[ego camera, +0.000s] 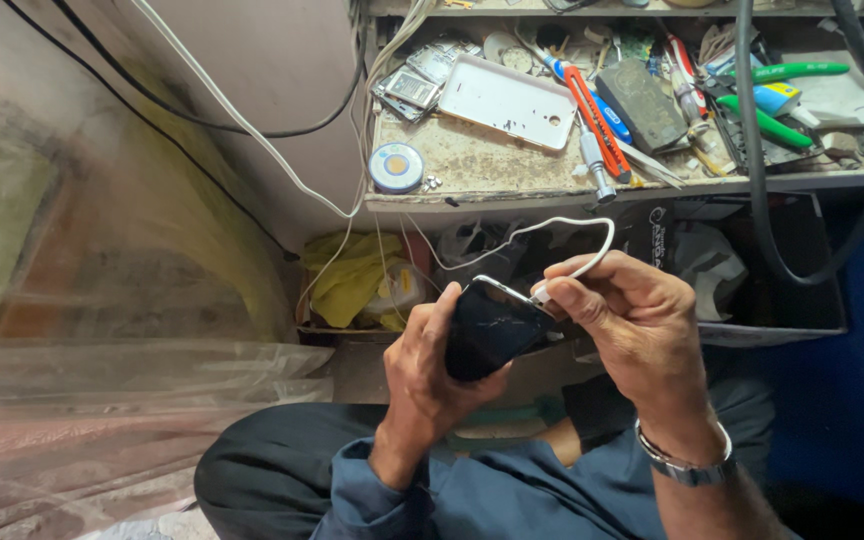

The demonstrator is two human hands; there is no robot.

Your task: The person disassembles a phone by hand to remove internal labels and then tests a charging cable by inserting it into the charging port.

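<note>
My left hand point(430, 375) grips a black smartphone point(492, 328) with a cracked screen, held tilted above my lap. My right hand point(627, 315) pinches the plug of a white cable point(572, 225) against the phone's upper end. The cable loops up and left toward the wall. A metal watch point(687, 462) is on my right wrist.
A cluttered shelf point(482, 165) above holds a white phone back cover point(507, 100), an orange-handled cutter point(600, 115), green-handled pliers point(782, 75), a round solder-wick spool point(396, 166) and small parts. A yellow cloth point(352, 275) lies below. Clear plastic sheeting point(102, 300) covers the left.
</note>
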